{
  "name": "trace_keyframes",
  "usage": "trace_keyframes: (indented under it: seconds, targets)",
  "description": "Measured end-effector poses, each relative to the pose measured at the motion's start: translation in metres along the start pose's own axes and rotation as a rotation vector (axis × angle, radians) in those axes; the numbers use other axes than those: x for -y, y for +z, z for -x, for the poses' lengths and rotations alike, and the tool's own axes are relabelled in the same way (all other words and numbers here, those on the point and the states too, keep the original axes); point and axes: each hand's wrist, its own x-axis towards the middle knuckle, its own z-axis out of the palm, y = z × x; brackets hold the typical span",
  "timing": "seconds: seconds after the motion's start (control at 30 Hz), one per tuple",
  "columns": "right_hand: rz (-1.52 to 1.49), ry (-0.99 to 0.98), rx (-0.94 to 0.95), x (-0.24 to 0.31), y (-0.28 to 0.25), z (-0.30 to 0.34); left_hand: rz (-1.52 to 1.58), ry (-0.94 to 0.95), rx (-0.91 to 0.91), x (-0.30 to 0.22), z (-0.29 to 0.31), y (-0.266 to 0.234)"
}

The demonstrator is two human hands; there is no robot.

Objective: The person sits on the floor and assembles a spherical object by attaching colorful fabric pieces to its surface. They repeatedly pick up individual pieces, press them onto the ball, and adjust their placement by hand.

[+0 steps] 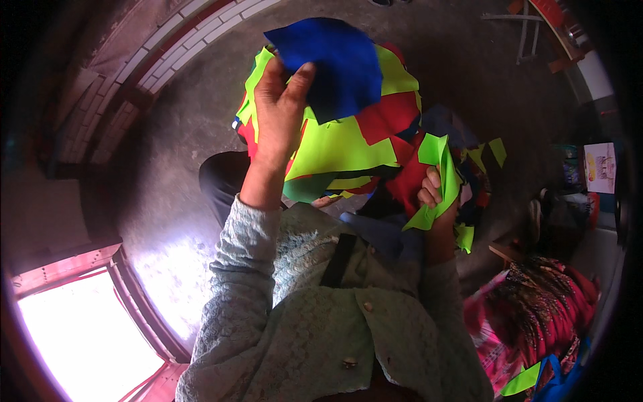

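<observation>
Blue cloth (338, 70) is edge-pinched in the left hand (278, 107), seemingly to lie flat over the far edge of the pile (341, 149); the right hand (432, 189) clamps green cloth (449, 184).

Grey concrete floor (179, 144) — sunlit at eight o'clock — bearing loose lime and dark fabric scraps (497, 153) toward three o'clock.

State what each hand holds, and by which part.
Left hand: blue piece, by its left edge. Right hand: bright green piece, near its middle.
</observation>
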Motion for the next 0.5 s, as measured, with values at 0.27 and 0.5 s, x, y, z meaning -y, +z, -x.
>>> trace_keyframes:
  seconds: [0.27, 0.5]
  targets:
    - [0.049, -0.033, -0.029, -0.007, 0.007, -0.002, -0.097, -0.329, -0.144, 0.019, 0.014, -0.031]
    - [0.095, -0.045, -0.124, -0.011, 0.007, 0.001, -0.175, -0.253, -0.148, 0.018, 0.024, -0.029]
